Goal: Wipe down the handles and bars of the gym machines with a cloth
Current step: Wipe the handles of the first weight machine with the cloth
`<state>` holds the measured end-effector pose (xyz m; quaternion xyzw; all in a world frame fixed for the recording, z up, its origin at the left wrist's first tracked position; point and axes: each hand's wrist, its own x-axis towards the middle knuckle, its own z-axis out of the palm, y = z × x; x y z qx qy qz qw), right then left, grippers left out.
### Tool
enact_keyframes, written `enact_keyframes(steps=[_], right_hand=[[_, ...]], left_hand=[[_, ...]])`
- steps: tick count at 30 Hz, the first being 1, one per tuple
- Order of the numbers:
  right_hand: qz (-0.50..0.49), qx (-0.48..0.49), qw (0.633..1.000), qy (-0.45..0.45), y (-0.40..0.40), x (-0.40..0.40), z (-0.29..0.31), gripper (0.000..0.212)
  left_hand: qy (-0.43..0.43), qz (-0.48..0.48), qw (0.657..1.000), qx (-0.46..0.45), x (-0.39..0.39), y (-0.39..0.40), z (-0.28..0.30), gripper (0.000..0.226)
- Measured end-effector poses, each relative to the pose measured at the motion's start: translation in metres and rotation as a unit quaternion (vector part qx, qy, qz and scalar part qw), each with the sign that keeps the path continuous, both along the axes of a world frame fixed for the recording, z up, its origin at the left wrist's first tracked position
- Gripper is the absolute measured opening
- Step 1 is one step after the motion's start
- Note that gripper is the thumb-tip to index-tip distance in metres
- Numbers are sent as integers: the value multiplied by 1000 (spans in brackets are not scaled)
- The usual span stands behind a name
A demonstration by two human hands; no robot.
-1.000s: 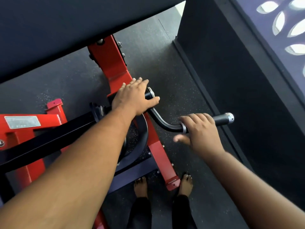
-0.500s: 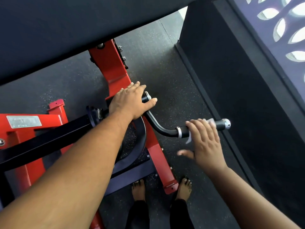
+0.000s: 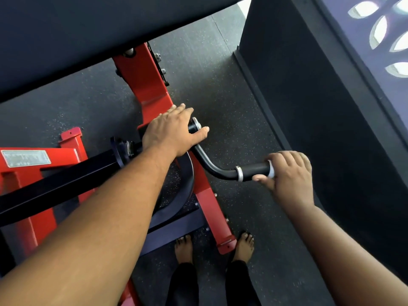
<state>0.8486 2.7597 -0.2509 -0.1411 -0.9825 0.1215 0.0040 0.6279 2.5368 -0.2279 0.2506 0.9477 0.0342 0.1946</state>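
While both arms reach fwd over the red machine frame [image 3: 145,85], the right hand [image 3: 289,175] wraps the outer end of the black handle [image 3: 254,170], fingers curled over top, thumb under. Small bit of white cloth [image 3: 272,171] shows at the edge of the fingers, pinched against the grip; most of it hidden in the palm. Handle long axis runs roughly left-right w/ slight downward tilt, free end pointing right toward the dark wall panel [image 3: 320,107]; silver collar ring sits at its inner end, then the bar [image 3: 205,157] curves up-left. Left hand [image 3: 172,131] rests on the bar's upper end, fingers fairly straight over the top, thumb out to the right, next to a black end cap. Bare feet [image 3: 183,248] on speckled dark floor [image 3: 220,102] below, either side of the frame's red foot. Black pad [image 3: 66,29] fills the upper left.
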Motion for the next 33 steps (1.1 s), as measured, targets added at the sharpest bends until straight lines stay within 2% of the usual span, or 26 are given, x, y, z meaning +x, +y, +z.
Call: enact_keyframes(steps=[2, 5, 8, 12, 14, 18, 20, 23, 25, 26, 30, 33], right_hand=[[-10, 4, 1000, -5, -16, -7, 3, 88], [55, 5, 998, -4, -56, -14, 6, 90], [111, 5, 994, 1, -42, -13, 0, 85], [42, 22, 999, -13, 13, -5, 2, 88], [12, 27, 999, -32, 7, -5, 8, 91], [77, 14, 996, -45, -50, -14, 14, 94], [114, 1, 990, -87, -54, -32, 23, 91], [153, -33, 965, -209, -26, -61, 32, 91], [136, -38, 949, -283, -2, -68, 33, 99], [113, -32, 950, -289, 9, -66, 33, 101], [64, 31, 983, -172, -2, -38, 32, 101], [75, -7, 994, -84, -64, -17, 24, 96]], left_hand=[[3, -1, 1000, -1, 0, 1, 0, 90], [-1, -1, 1000, -4, 0, 1, 1, 90], [-1, -2, 1000, -5, 0, 0, 1, 90], [8, -1, 1000, 1, 1, -1, 1, 89], [8, -1, 1000, -2, 1, 0, 2, 89], [4, 2, 1000, -5, 1, 1, 3, 90], [3, 1, 1000, -6, 1, 0, 3, 90], [3, -4, 1000, -6, 2, 0, 3, 89], [1, -4, 1000, -3, 1, 1, 4, 88], [0, -2, 1000, -2, 1, 1, 5, 88], [3, 1, 1000, -6, 2, 1, 4, 90], [2, 2, 1000, -4, 2, 2, 5, 90]])
